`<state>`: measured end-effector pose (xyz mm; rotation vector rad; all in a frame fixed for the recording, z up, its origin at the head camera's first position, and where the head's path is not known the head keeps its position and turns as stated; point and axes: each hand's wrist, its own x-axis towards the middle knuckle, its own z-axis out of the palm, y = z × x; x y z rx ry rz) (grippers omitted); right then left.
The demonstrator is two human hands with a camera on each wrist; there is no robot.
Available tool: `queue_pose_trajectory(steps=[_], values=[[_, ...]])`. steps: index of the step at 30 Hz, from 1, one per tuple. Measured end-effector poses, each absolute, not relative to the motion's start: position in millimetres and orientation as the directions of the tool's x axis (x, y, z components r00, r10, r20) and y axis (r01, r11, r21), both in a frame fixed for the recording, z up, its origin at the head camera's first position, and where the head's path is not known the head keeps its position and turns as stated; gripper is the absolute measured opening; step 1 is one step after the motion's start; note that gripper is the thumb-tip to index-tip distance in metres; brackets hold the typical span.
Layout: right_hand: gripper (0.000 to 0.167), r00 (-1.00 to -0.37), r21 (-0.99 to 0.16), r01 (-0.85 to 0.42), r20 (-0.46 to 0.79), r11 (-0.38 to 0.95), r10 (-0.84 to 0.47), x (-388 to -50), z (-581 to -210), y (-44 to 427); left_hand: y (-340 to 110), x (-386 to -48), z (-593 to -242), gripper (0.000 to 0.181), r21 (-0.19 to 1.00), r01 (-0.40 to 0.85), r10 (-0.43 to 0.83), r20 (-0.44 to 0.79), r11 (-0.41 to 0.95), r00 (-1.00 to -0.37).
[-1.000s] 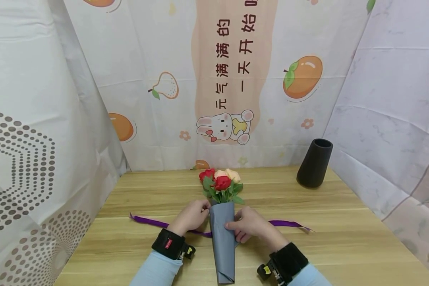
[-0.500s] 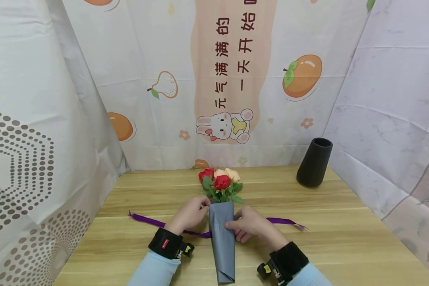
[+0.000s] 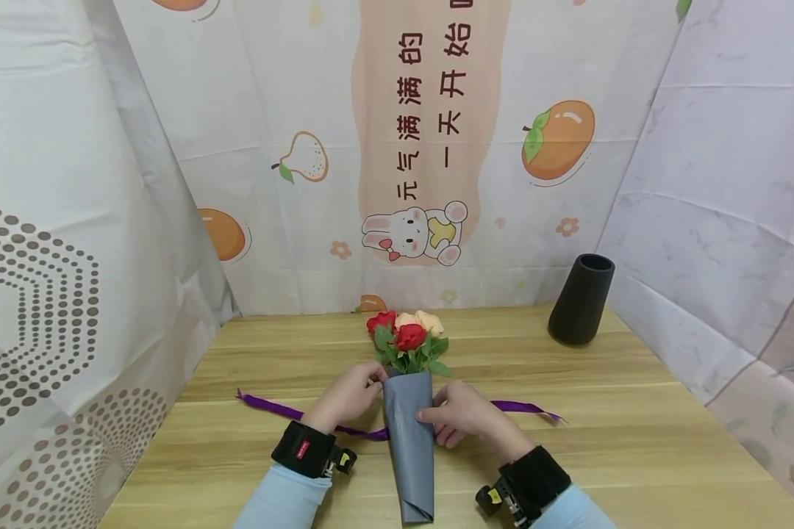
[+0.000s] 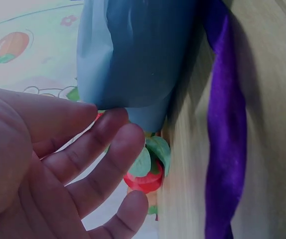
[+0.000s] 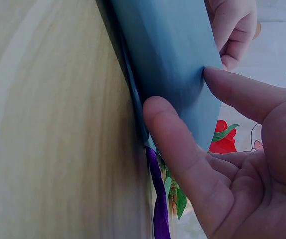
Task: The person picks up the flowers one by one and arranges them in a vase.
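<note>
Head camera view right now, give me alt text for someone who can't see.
A person's left hand and right hand hold grey paper wrapped around red and peach flowers lying on a wooden table. A purple ribbon shows on both sides; a black vase stands at back right.

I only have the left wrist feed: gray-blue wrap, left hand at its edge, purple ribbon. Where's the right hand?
Observer: Right hand is on the right side of the wrap, thumb touching the paper.
Operator: Does the ribbon come out on that side?
Observer: Yes, the head view shows purple ribbon beyond the right hand too; the stretch at the wrap is hidden.
Operator: Anything else on the table?
Observer: A black vase, standing near the back right corner of the table.
</note>
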<state>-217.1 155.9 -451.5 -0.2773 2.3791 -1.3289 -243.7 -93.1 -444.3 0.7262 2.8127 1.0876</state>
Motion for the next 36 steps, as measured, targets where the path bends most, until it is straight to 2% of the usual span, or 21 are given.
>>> queue_pose_trajectory(steps=[5,13,26,36], values=[[0.038,-0.901,-0.849,0.012,-0.238,0.528,-0.363,-217.5,-452.4,156.2,-94.9,-246.6,-448.6,0.013,0.646,0.432,0.459,0.139,0.629,-0.877],[0.035,-0.899,-0.846,0.010,-0.241,0.532,-0.366,-216.9,-450.6,156.1,-97.0,-247.8,-458.6,0.024,0.570,0.440,0.502,0.055,0.694,-0.863],[0.031,-0.896,-0.848,0.010,-0.244,0.530,-0.372,-215.1,-447.3,156.0,-96.2,-248.4,-458.0,0.017,0.610,0.436,0.492,0.086,0.662,-0.866],[0.046,-0.894,-0.856,0.027,-0.252,0.516,-0.371,-216.4,-448.6,158.6,-92.9,-242.4,-447.6,0.014,0.641,0.430,0.472,0.117,0.635,-0.873]])
